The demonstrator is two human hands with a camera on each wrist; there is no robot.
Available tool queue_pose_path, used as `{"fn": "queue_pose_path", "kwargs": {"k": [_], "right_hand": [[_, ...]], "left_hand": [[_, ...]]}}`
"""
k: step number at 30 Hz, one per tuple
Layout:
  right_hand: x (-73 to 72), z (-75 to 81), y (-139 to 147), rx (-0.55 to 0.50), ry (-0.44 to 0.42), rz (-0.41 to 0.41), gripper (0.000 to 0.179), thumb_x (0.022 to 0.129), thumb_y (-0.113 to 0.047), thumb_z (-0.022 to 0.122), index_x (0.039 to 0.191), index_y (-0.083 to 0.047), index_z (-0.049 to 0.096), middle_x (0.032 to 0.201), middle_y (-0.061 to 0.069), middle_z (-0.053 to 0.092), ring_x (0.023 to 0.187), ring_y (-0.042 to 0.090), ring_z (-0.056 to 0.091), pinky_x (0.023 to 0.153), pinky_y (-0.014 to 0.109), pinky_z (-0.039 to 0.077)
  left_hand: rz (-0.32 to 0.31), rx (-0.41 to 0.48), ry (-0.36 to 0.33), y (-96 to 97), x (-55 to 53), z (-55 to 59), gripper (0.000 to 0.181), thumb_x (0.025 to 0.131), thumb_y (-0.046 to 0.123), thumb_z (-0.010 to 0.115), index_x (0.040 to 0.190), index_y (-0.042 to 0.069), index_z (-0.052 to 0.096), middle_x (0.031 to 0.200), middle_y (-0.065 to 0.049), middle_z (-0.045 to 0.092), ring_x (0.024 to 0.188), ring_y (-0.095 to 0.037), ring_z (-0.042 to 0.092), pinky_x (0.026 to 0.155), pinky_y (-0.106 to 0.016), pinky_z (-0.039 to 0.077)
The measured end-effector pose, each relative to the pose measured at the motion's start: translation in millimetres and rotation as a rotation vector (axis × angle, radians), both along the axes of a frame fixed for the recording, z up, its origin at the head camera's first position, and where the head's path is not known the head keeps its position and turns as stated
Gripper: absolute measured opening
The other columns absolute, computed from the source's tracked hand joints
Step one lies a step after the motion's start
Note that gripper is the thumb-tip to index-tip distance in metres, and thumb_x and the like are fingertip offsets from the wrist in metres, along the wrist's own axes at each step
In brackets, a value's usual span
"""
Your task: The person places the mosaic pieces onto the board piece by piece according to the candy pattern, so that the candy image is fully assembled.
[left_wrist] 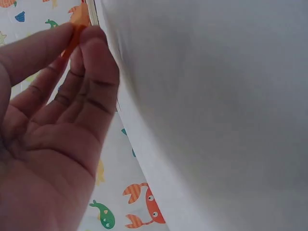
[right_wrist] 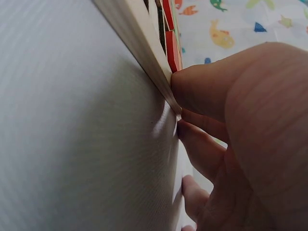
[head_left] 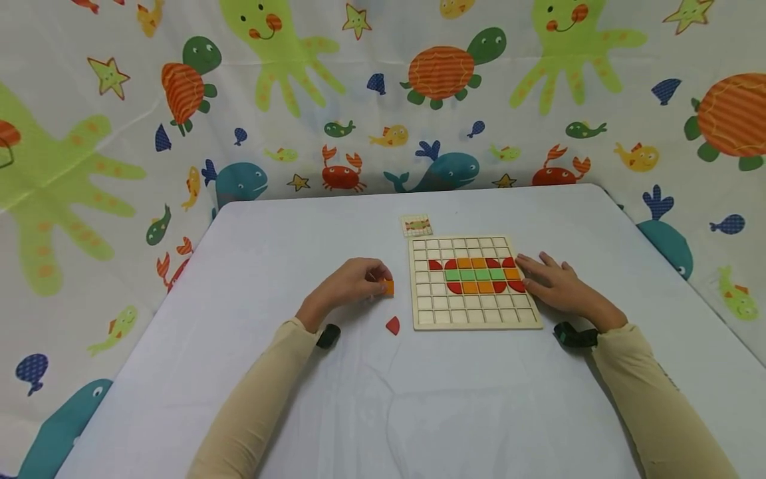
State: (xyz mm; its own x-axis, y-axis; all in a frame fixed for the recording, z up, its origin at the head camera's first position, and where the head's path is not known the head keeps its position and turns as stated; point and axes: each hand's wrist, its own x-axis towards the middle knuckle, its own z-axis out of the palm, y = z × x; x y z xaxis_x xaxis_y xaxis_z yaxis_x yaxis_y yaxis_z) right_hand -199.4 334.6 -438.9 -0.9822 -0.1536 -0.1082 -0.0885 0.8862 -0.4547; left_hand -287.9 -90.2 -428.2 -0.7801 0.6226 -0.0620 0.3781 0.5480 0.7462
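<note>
My left hand [head_left: 358, 279] pinches an orange square tile [head_left: 389, 287] between thumb and fingertips, left of the board; the left wrist view shows the orange tile [left_wrist: 79, 21] at the fingertips. My right hand [head_left: 559, 286] rests at the right edge of the wooden grid board [head_left: 473, 318]. In the right wrist view, the thumb and a finger of this hand [right_wrist: 240, 120] touch the board's edge [right_wrist: 144, 53], the other fingers reaching out over the table. Red, orange and green tiles [head_left: 475, 274] form a pattern on the grid.
A red quarter-round tile [head_left: 392, 325] lies on the white table [head_left: 335, 412], left of the board's lower corner. A small pattern card [head_left: 417, 225] lies behind the board. A curtain [head_left: 359, 80] printed with sea animals hangs behind the table.
</note>
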Motion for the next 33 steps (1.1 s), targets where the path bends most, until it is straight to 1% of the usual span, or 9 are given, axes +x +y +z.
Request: {"fn": "queue_pose_path", "kwargs": {"k": [3, 7, 10, 14, 19, 24, 29, 33], "right_hand": [[0.3, 0.4, -0.8, 0.003, 0.000, -0.004, 0.063, 0.111, -0.027, 0.055, 0.163, 0.003, 0.034, 0.169, 0.031, 0.025, 0.155, 0.061, 0.003, 0.118, 0.078, -0.003], [0.9, 1.4, -1.3, 0.001, 0.001, -0.004, 0.063, 0.111, -0.027, 0.055, 0.163, 0.003, 0.034, 0.169, 0.032, 0.025, 0.155, 0.061, 0.003, 0.118, 0.078, -0.003], [1.4, 1.2, -1.2, -0.005, -0.001, -0.004, 0.064, 0.111, -0.027, 0.055, 0.163, 0.003, 0.034, 0.169, 0.032, 0.025, 0.155, 0.061, 0.002, 0.118, 0.078, -0.003], [2.4, 1.7, -1.0, -0.005, -0.001, 0.000, 0.064, 0.111, -0.027, 0.055, 0.163, 0.003, 0.034, 0.168, 0.032, 0.025, 0.155, 0.061, 0.003, 0.118, 0.079, -0.003], [3.3, 3.7, -1.2, 0.000, -0.004, 0.000, 0.065, 0.111, -0.028, 0.055, 0.163, 0.003, 0.034, 0.168, 0.032, 0.025, 0.155, 0.061, 0.002, 0.117, 0.079, -0.003], [3.2, 4.2, -1.5, -0.008, -0.007, -0.001, 0.065, 0.111, -0.028, 0.055, 0.163, 0.003, 0.033, 0.169, 0.032, 0.025, 0.155, 0.061, 0.002, 0.117, 0.079, -0.003], [2.8, 2.8, -2.2, -0.016, -0.010, -0.005, 0.065, 0.112, -0.028, 0.055, 0.164, 0.002, 0.033, 0.169, 0.032, 0.025, 0.156, 0.060, 0.002, 0.118, 0.078, -0.004], [2.2, 1.5, -2.6, -0.010, -0.005, -0.004, 0.064, 0.111, -0.028, 0.055, 0.164, 0.002, 0.034, 0.169, 0.031, 0.025, 0.156, 0.060, 0.002, 0.118, 0.078, -0.003]], "left_hand": [[0.009, 0.071, -0.046, 4.3, -1.9, 0.8, 0.019, 0.103, 0.010, 0.071, 0.120, 0.003, 0.074, 0.104, -0.008, 0.069, 0.088, -0.023, 0.065, 0.079, -0.032, 0.056], [0.020, 0.152, -0.099, 9.4, -4.6, 2.3, 0.022, 0.104, 0.010, 0.070, 0.123, 0.001, 0.075, 0.106, -0.010, 0.072, 0.090, -0.024, 0.066, 0.085, -0.032, 0.056], [0.034, 0.175, -0.138, 12.0, -7.4, 1.5, 0.024, 0.104, 0.011, 0.070, 0.126, 0.003, 0.076, 0.111, -0.010, 0.073, 0.094, -0.024, 0.067, 0.091, -0.033, 0.056], [0.047, 0.185, -0.170, 16.9, -10.8, 0.5, 0.026, 0.105, 0.012, 0.069, 0.129, 0.004, 0.077, 0.117, -0.009, 0.074, 0.095, -0.023, 0.068, 0.094, -0.034, 0.055], [0.046, 0.176, -0.167, 28.7, -13.2, 3.3, 0.027, 0.105, 0.011, 0.068, 0.129, 0.004, 0.077, 0.118, -0.009, 0.073, 0.095, -0.023, 0.067, 0.093, -0.033, 0.055], [0.041, 0.161, -0.159, 45.4, -16.1, 6.0, 0.026, 0.104, 0.010, 0.068, 0.128, 0.002, 0.077, 0.117, -0.010, 0.073, 0.094, -0.023, 0.066, 0.088, -0.030, 0.055], [0.038, 0.137, -0.133, 60.8, -16.3, 5.8, 0.024, 0.103, 0.008, 0.068, 0.125, 0.002, 0.077, 0.111, -0.009, 0.073, 0.091, -0.022, 0.066, 0.084, -0.026, 0.055], [0.052, 0.130, -0.108, 69.9, -16.0, 3.8, 0.021, 0.101, 0.008, 0.071, 0.120, 0.001, 0.076, 0.103, -0.009, 0.072, 0.087, -0.022, 0.066, 0.080, -0.026, 0.054]]}}
